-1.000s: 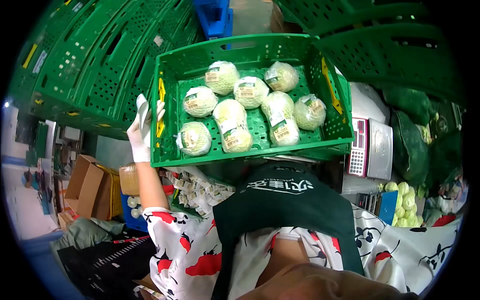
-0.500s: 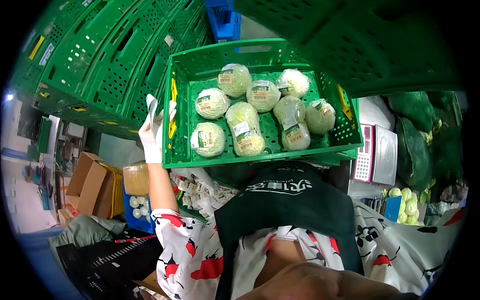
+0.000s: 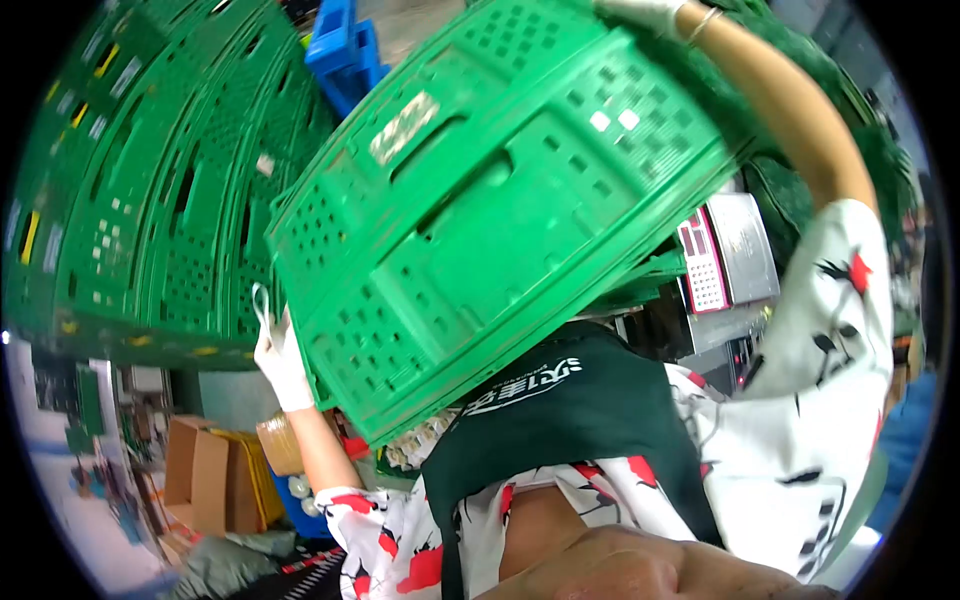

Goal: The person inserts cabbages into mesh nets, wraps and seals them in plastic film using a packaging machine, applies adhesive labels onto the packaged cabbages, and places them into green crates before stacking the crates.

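A large green plastic crate (image 3: 520, 240) fills the middle of the view, tilted with its right end raised. Its outer walls and handle slots face me, and a worn white label (image 3: 404, 128) sticks to it. My right hand (image 3: 645, 12), white-gloved and cut off by the frame top, is closed on the crate's upper right edge. At the lower left end, my left hand (image 3: 284, 362), also gloved, is closed against the crate's edge, its grip partly hidden. A thin whitish strip (image 3: 261, 300) sticks up from its fingers. Whatever lies behind the crate is hidden.
Tall stacks of green crates (image 3: 150, 220) stand to the left, with blue crates (image 3: 343, 55) behind. A scale (image 3: 735, 250) with a red-edged keypad sits at the right. Below left are an open cardboard box (image 3: 205, 475) and a tape roll (image 3: 280, 443).
The crate raised at upper right has come down across the middle, covering the crate of net-wrapped vegetables. My right hand and arm have come into view. My left hand has moved down and left.
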`<action>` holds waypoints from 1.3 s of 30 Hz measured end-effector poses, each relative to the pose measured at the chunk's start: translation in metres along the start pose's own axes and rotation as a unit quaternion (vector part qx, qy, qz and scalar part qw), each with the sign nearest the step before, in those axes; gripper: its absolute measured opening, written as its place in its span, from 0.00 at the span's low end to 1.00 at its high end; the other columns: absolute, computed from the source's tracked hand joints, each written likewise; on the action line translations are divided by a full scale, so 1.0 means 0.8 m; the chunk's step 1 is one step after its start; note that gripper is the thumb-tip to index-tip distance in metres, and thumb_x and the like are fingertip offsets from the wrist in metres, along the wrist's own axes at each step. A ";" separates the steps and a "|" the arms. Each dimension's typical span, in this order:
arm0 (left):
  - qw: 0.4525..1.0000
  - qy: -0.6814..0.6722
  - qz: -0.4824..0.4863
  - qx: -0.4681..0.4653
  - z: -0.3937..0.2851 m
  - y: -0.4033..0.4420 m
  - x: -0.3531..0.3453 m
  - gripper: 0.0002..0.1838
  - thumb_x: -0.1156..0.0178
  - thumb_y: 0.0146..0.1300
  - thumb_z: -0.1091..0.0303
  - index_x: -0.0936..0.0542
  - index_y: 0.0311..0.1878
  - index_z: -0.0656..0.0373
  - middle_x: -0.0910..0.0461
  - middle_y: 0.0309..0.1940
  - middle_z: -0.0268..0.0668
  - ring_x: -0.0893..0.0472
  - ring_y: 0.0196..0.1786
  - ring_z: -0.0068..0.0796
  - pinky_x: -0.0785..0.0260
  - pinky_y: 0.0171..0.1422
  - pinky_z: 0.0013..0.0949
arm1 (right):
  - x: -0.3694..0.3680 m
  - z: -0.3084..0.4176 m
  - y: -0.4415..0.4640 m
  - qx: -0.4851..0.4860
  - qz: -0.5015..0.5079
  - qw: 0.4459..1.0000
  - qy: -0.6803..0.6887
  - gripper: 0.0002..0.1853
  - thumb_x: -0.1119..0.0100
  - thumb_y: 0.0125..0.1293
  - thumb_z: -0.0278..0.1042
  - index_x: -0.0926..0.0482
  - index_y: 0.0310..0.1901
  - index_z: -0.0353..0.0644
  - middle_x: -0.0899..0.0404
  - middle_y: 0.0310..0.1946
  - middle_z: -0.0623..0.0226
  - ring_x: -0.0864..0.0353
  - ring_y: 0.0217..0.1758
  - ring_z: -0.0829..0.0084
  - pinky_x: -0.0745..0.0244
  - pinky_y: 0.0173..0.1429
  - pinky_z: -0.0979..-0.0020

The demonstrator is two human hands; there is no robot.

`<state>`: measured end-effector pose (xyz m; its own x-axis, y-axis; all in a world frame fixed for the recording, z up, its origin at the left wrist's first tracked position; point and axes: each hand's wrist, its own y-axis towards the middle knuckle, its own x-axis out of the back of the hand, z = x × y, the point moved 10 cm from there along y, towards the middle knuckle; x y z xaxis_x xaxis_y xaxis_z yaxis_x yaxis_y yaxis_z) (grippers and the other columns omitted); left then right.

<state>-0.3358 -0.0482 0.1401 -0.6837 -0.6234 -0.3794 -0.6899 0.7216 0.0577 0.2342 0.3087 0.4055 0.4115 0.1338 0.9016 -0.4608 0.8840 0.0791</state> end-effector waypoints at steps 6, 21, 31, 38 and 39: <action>0.984 0.162 0.059 -0.046 -0.052 -0.041 -0.097 0.23 0.50 0.75 0.72 0.31 0.70 0.69 0.22 0.60 0.43 0.18 0.55 0.34 0.23 0.59 0.36 | -0.116 -0.090 0.056 -0.056 0.022 0.973 -0.224 0.39 0.51 0.66 0.74 0.14 0.34 0.37 0.14 0.33 0.52 0.13 0.42 0.53 0.19 0.47 0.55; 0.968 0.239 0.072 -0.025 -0.059 -0.031 -0.116 0.21 0.60 0.80 0.60 0.25 0.60 0.65 0.18 0.48 0.40 0.16 0.44 0.32 0.19 0.48 0.35 | -0.232 -0.147 -0.035 -0.125 0.189 0.776 0.589 0.30 0.42 0.70 0.58 0.20 0.59 0.38 0.16 0.52 0.64 0.16 0.48 0.73 0.20 0.56 0.68; 0.969 0.230 0.080 0.038 -0.072 -0.035 -0.167 0.18 0.53 0.75 0.60 0.24 0.55 0.64 0.19 0.45 0.37 0.18 0.41 0.29 0.22 0.45 0.30 | -0.206 -0.172 -0.041 -0.166 0.125 0.815 0.540 0.31 0.46 0.71 0.59 0.18 0.54 0.34 0.15 0.47 0.61 0.16 0.47 0.71 0.20 0.53 0.66; 0.925 0.342 0.160 -0.032 -0.070 0.036 -0.275 0.14 0.57 0.77 0.66 0.24 0.52 0.65 0.20 0.42 0.36 0.19 0.40 0.25 0.24 0.44 0.28 | -0.147 -0.239 -0.050 -0.201 0.053 0.824 0.528 0.32 0.50 0.73 0.60 0.16 0.52 0.33 0.15 0.47 0.60 0.16 0.47 0.71 0.22 0.55 0.69; 0.884 0.408 0.213 -0.077 -0.059 0.064 -0.285 0.14 0.57 0.77 0.67 0.24 0.51 0.65 0.21 0.41 0.35 0.20 0.40 0.25 0.24 0.43 0.28 | -0.139 -0.250 -0.056 -0.218 0.040 0.820 0.528 0.29 0.50 0.73 0.57 0.16 0.52 0.34 0.15 0.45 0.64 0.16 0.43 0.75 0.21 0.50 0.71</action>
<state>-0.2260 0.1167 0.2730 -0.7901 -0.3601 0.4960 -0.3094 0.9329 0.1845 0.3662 0.3441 0.2168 0.9510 0.3090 0.0077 -0.2893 0.8988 -0.3294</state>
